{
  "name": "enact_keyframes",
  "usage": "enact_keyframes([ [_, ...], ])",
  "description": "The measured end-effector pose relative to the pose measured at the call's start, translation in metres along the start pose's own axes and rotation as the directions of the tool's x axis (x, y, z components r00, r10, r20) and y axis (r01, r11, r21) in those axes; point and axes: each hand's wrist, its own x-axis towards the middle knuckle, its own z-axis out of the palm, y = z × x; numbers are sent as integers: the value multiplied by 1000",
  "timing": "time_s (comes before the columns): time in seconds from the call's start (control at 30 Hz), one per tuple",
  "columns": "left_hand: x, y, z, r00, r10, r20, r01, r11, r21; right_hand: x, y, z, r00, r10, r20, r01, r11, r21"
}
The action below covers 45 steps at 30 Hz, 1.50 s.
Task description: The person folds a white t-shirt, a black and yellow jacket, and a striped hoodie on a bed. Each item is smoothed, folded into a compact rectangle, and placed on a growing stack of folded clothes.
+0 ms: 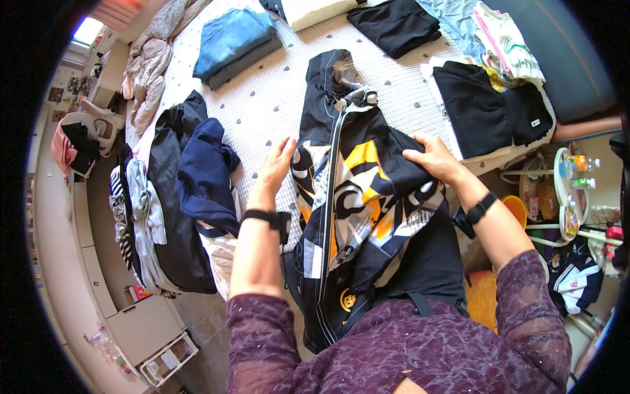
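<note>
A black hooded zip jacket (362,197) with orange, white and grey print lies in front of me, partly on the bed and partly hanging over its edge towards my lap. Its hood points away from me, and the front zip runs along its left part. At the jacket's right side, my right hand (435,156) grips the black cloth between thumb and fingers. My left hand (276,166) is at the jacket's left edge, fingers stretched out; whether it pinches any cloth cannot be made out.
The bed (266,106) bears folded blue jeans (236,39), folded black clothing (393,24) and a black garment (472,108) on a pile at right. Dark blue clothing (204,172) lies heaped at left. A white rack (563,192) with bottles stands right; a white chair (101,123) stands far left.
</note>
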Motion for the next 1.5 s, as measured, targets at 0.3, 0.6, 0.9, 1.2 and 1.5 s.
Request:
enact_keyframes([
  [0.3, -41, 58, -28, 985, 137, 105, -79, 899, -430, -66, -54, -31, 985, 173, -16, -163, 956, 245],
  [0.6, -211, 213, -116, 768, 561, -310, -593, 805, -11, -113, -184, -55, 835, -551, 20, 544, 817, -191],
  [0.9, -362, 285, -110, 569, 655, -498, -718, 691, 88, -204, -344, -10, 595, -801, -65, 791, 569, 226],
  [1.2, -375, 269, -152, 328, 917, -228, -332, 338, 881, -198, -367, -48, 371, -928, -9, 812, 330, -481],
  [1.5, -437, 288, -145, 528, 705, -473, -524, 709, 471, -212, -392, -28, 324, -944, -69, 866, 325, -379],
])
